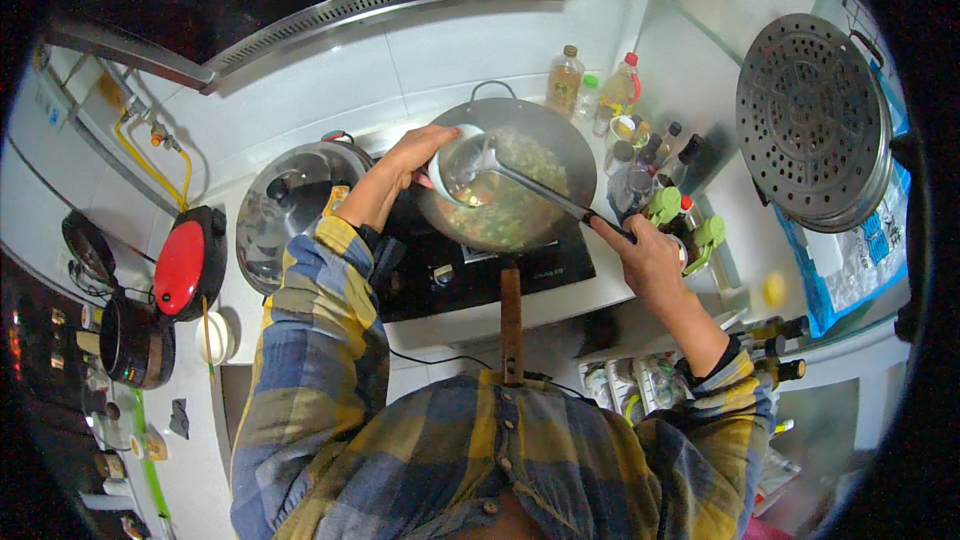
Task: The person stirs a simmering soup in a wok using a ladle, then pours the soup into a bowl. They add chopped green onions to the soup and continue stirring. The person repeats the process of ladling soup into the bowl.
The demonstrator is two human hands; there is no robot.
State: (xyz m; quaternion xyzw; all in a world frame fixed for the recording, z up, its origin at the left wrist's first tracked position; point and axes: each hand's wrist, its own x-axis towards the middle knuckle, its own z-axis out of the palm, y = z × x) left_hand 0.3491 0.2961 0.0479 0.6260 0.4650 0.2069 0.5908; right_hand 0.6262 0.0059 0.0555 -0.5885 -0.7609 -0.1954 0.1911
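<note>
Over the left side of a wok [551,236], my left hand [412,157] grips a white bowl [444,184] by its rim. The bowl is tilted, and some food shows at its lower edge. My right hand [651,255] is closed around the dark handle of a metal ladle [525,181]. The ladle's head lies at the bowl's mouth; steam blurs whether they touch. Soup with green and orange pieces [517,199] fills the wok, which stands on a black cooktop [480,281]. Its wooden handle [511,322] points toward my body.
A glass lid [277,232] stands left of the cooktop, near a red electric griddle [180,266] and a white bowl [216,337] with chopsticks. Sauce bottles [634,187] crowd the right side. Further right is a perforated steamer pot [814,120]. A range hood [375,4] hangs above.
</note>
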